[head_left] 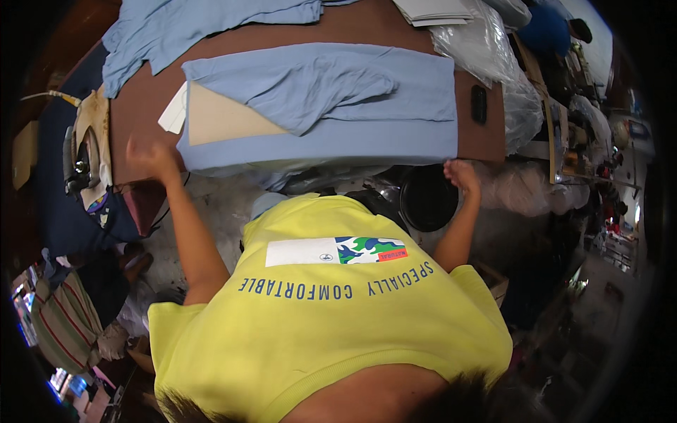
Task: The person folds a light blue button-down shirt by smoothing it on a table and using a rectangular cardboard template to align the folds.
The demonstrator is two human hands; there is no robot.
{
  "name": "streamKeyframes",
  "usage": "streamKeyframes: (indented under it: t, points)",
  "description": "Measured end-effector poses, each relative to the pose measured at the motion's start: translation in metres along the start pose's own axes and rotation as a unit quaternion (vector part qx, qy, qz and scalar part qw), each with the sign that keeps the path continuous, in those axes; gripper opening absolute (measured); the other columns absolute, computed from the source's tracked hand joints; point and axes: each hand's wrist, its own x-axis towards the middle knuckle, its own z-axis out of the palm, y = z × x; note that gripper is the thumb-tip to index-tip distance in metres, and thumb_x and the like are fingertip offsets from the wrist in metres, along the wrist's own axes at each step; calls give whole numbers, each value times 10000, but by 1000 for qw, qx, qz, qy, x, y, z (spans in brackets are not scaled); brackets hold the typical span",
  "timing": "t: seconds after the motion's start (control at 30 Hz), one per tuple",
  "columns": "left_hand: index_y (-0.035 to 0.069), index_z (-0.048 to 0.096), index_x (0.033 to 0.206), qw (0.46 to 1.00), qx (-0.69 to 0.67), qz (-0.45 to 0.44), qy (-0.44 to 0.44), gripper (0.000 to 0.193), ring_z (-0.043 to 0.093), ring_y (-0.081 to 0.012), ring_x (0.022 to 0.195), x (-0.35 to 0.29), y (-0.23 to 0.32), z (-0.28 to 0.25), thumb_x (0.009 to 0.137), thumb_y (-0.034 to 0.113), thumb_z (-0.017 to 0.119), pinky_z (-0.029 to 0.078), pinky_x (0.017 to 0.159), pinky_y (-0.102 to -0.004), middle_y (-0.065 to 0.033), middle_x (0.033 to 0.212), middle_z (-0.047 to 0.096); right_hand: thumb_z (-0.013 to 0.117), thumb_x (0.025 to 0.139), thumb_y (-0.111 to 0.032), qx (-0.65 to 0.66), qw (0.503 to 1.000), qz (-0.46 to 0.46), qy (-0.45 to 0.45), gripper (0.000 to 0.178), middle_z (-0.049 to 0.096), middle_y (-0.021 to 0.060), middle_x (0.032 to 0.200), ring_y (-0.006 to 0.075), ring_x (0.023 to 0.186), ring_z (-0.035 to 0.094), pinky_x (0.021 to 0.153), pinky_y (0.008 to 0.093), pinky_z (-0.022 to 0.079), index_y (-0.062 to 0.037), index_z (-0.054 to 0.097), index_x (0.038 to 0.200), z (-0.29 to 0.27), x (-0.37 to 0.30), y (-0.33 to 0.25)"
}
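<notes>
A light blue garment lies folded on the brown table, its long side along the near edge. Crumpled cloth lies over its middle, and a beige flat triangle shows at the left. My left hand is beside the garment's left end, smeared by motion, so its fingers cannot be read. At the near right corner of the garment is my right hand, fingers curled in. Whether cloth is caught between them is too small to tell. A white card sticks out at the garment's left end.
An iron rests on a cloth-covered stand at the left. More blue cloth lies at the far side. A dark oblong object sits at the right, near clear plastic wrap. A round black seat is below the table edge.
</notes>
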Motion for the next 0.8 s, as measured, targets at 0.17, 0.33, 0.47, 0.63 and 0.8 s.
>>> streamKeyframes:
  t: [0.17,0.33,0.47,0.63,0.8]
  points:
    - [4,386,1211,781,-97,-567,-243,554,470,-252,993,-113,-116,-72,673,1,522,367,870,-400,-149,1079,490,596,786,-202,95,991,17,92,313,585,8,993,129,880,551,803,288,374,-153,511,1083,21,7,46]
    - [65,338,1320,636,-113,-574,-503,704,426,-246,1133,-159,-35,-65,680,94,632,298,968,-375,-116,1247,467,694,677,-44,95,992,64,-44,577,510,51,1155,160,1040,474,869,267,341,-5,421,1183,47,69,68]
    - [-17,458,1225,615,-113,-477,-617,666,462,-237,1107,-175,-67,-54,642,157,729,315,950,-332,-135,1222,500,726,669,-73,79,991,-93,-62,469,546,27,1108,174,1100,447,918,284,329,-16,529,1091,83,39,71]
    - [-46,441,1228,567,-64,-462,-679,735,443,-254,1142,-166,-37,-59,637,242,768,314,957,-322,-139,1239,488,597,820,-200,45,987,48,-145,265,546,-43,1181,127,1049,499,855,323,320,-166,543,1078,65,9,95]
    - [-59,333,1290,574,-29,-480,-662,856,374,-264,1209,-178,-24,-73,651,306,770,289,986,-321,-156,1310,407,659,781,-189,222,975,-13,-28,505,456,31,1291,160,1122,449,854,345,320,-155,443,1236,56,6,91]
